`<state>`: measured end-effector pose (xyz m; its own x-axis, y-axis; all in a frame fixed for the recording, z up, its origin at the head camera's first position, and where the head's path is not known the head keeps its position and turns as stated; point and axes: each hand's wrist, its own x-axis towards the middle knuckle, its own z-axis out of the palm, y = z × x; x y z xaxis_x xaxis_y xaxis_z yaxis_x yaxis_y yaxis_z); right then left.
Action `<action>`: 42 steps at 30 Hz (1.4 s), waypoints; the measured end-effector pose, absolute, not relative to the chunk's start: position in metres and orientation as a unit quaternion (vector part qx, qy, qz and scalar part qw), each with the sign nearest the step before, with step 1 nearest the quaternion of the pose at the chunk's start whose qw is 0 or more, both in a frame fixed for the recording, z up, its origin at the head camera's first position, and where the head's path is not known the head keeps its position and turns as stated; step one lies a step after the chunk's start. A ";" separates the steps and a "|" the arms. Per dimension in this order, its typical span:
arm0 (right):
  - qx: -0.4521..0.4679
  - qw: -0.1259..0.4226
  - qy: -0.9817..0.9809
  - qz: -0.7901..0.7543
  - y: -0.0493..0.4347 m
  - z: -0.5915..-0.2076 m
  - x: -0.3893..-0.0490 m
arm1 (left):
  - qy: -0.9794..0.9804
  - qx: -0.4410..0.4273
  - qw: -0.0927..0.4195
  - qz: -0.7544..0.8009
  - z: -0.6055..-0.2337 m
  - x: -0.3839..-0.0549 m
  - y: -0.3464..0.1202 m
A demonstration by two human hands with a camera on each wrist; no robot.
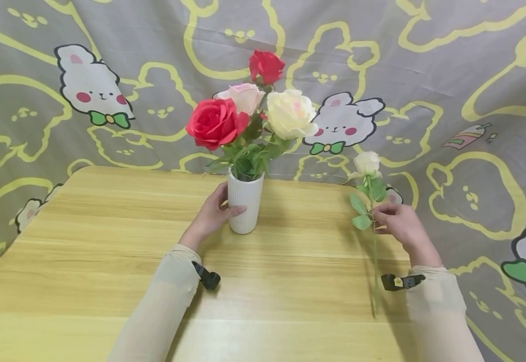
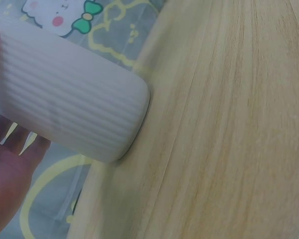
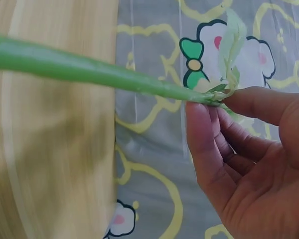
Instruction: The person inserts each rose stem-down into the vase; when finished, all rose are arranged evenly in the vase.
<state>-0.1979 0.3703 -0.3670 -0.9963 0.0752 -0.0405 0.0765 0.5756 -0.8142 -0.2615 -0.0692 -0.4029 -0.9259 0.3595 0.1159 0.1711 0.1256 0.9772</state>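
Note:
A white ribbed vase (image 1: 245, 206) stands near the back edge of the table, and my left hand (image 1: 213, 213) grips its side, thumb across the front. In the left wrist view the base of the vase (image 2: 89, 94) is at the tabletop. Out of the vase rise a large red rose (image 1: 215, 123), a second red rose (image 1: 266, 67), a pale pink rose (image 1: 243, 97) and a cream rose (image 1: 291, 114). To the right, my right hand (image 1: 398, 221) pinches the stem of a white rose (image 1: 367, 163) between thumb and fingertips. That rose is upright, its green stem (image 3: 99, 69) hanging down.
The wooden table (image 1: 109, 251) spreads out in front. A grey curtain (image 1: 154, 45) with rabbit drawings hangs right behind its back edge and along the right. Black straps with small cameras sit on the left wrist (image 1: 206, 276) and the right wrist (image 1: 400, 282).

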 end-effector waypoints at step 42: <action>-0.105 -0.195 0.841 -0.494 0.304 -0.316 -0.182 | 0.747 0.180 0.057 0.638 -0.431 -0.279 -0.068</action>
